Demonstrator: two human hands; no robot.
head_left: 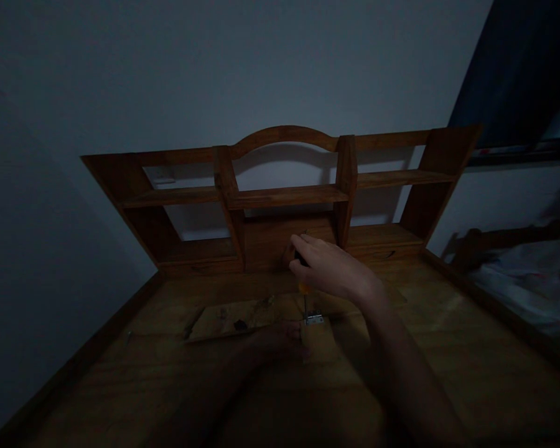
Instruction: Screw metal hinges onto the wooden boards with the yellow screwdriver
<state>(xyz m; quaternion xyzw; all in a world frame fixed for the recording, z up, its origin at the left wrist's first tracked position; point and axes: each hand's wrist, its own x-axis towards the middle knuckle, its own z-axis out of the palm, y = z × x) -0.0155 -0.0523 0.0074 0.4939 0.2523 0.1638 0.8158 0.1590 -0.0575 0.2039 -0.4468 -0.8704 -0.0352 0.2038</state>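
My right hand (329,269) is closed around the handle of a screwdriver (304,291) held upright, its orange collar and thin shaft pointing down. The tip rests on a small metal hinge (313,319) where a flat wooden panel (233,318) meets a small wooden block (318,341). My left hand (280,341) lies in shadow on the desk right beside the block, its fingers pressed against the block and the panel's edge. The light is very dim.
The wooden desk (448,348) has a raised rim and a hutch of shelves (284,196) with an arched top against the wall. A small dark object (239,325) lies on the panel. A bed with pale bedding (532,280) stands at the right.
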